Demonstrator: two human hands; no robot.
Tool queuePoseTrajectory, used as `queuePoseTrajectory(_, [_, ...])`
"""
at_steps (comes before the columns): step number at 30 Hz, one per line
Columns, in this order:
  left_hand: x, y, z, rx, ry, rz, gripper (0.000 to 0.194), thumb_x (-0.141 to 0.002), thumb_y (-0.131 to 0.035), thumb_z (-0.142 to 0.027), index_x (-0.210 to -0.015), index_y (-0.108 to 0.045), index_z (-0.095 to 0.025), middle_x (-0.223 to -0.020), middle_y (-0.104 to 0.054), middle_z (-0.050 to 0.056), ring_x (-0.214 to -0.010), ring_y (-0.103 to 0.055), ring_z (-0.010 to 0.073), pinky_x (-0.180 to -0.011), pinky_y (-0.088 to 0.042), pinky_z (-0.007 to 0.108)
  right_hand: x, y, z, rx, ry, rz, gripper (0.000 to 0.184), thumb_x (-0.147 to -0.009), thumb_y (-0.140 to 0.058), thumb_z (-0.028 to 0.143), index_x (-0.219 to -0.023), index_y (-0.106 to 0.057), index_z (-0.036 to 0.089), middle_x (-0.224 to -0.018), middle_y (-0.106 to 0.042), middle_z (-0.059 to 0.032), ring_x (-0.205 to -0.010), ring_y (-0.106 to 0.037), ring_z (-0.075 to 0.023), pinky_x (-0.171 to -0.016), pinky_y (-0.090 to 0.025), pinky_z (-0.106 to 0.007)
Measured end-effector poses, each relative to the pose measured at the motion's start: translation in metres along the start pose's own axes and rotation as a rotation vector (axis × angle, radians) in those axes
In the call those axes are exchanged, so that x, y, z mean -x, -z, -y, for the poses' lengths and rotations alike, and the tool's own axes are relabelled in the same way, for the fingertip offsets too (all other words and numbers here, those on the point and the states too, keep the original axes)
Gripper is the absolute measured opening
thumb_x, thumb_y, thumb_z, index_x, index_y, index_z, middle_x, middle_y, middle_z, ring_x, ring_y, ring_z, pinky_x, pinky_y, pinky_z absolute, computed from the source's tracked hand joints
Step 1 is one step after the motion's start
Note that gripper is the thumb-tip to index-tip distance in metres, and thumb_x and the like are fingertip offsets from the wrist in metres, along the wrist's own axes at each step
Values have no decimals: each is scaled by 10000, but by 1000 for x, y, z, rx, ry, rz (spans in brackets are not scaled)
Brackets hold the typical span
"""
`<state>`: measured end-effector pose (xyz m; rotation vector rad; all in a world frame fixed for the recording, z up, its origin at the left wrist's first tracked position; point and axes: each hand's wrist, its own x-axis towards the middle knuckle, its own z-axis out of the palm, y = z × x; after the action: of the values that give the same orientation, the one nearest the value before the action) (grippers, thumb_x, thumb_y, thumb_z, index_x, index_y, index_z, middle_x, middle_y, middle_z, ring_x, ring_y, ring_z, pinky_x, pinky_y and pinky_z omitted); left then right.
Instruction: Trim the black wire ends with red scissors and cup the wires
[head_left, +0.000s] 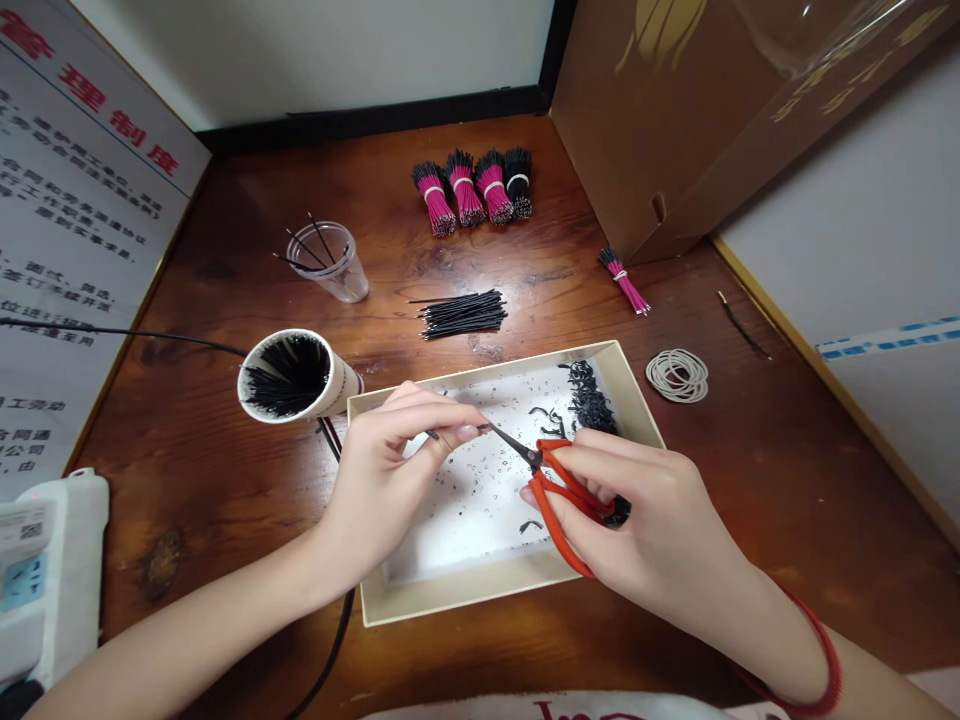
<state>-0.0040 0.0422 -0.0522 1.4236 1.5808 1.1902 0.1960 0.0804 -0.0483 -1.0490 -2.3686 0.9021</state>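
Note:
My left hand (390,460) pinches a thin black wire (433,434) between thumb and fingertips, over a shallow beige tray (450,592). My right hand (645,515) grips orange-handled scissors (559,490), whose dark blades point left and meet the wire's end near my left fingertips. Inside the tray lie small black offcuts (589,395), piled mostly at its far right corner, with tiny specks scattered over its white floor.
A paper cup (289,375) full of black wires lies tipped left of the tray. Behind are a clear plastic cup (330,260), a loose black wire bundle (461,313), pink-banded bundles (472,188), a small pink bundle (624,282), rubber bands (677,375), a cardboard box (675,110) and a white device (45,570).

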Motion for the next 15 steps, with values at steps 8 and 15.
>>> queuePoseTrajectory(8, [0, -1, -1, 15, 4, -3, 178, -795, -664, -70, -785, -764, -216, -755, -746, -24, -693, -592, 118, -640, -437, 257, 1, -1, -1, 7, 1, 2, 170, -823, -589, 106, -668, -562, 173, -573, -362, 45, -499, -326, -84, -463, -311, -229])
queuePoseTrajectory(15, [0, 0, -1, 25, 25, 5, 176, -799, -663, -84, -781, -765, -227, -757, -746, -24, -707, -594, 126, -643, -443, 260, 2, 1, -2, 13, 10, 4, 165, -834, -582, 119, -679, -572, 176, -569, -356, 44, -497, -320, -87, -462, -309, -227])
